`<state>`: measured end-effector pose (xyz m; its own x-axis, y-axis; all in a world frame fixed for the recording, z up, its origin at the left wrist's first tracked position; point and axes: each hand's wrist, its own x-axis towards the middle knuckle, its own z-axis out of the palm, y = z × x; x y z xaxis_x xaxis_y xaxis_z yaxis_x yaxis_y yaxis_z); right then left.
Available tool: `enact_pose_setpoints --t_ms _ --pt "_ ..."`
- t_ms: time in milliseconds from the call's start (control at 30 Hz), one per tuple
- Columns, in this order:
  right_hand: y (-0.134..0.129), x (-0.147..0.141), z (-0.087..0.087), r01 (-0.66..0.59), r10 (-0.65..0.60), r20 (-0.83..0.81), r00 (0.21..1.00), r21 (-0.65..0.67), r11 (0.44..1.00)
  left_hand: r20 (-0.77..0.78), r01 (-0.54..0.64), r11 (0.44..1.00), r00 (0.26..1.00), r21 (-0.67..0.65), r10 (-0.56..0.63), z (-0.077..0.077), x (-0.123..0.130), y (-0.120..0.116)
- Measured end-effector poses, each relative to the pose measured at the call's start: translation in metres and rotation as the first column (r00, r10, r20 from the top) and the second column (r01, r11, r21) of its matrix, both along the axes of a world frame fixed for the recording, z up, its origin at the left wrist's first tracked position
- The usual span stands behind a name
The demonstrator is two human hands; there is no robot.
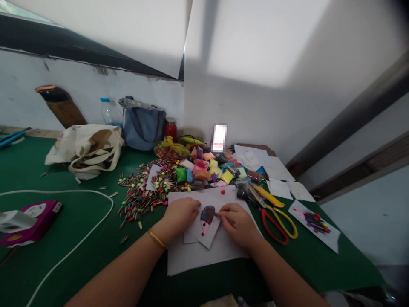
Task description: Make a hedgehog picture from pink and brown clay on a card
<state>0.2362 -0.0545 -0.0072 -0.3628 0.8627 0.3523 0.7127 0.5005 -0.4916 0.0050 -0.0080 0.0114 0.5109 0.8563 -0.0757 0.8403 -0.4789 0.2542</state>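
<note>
A white paper card (204,230) lies tilted on a larger sheet of white paper (207,256). It carries a dark blue-brown and pink modelling clay shape (207,215). My left hand (180,215) rests on the card's left side, fingers lying flat. My right hand (236,224) sits to the right, its bunched fingertips touching the clay's right edge. Whether those fingers pinch a small piece is hidden. A small red clay ball (223,192) lies on the sheet just beyond both hands.
Striped sunflower seeds (140,202) and colored beads spread left of the sheet. Packets of colored clay (204,170) are heaped behind it. Red-and-yellow scissors (277,224) lie to the right, beside a decorated paper (315,224). A white cable (76,226) crosses the green table mat (60,179).
</note>
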Motion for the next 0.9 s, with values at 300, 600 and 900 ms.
enact_pose_setpoints --t_ms 300,600,900 --pt "0.0005 -0.0017 0.0020 -0.086 0.079 0.170 0.982 0.036 0.996 0.022 0.002 1.000 1.000 0.027 -0.003 -0.0043 -0.0008 0.0010" --pt "0.0024 0.0048 -0.0010 -0.023 0.024 -0.017 1.000 0.032 0.999 0.037 0.000 1.000 0.999 0.020 0.000 -0.0034 -0.0011 0.0012" --pt "0.0027 0.0012 -0.0045 -0.045 0.046 0.053 0.997 -0.035 0.998 0.042 0.001 1.000 0.999 0.027 -0.002 -0.0046 -0.0009 0.0013"
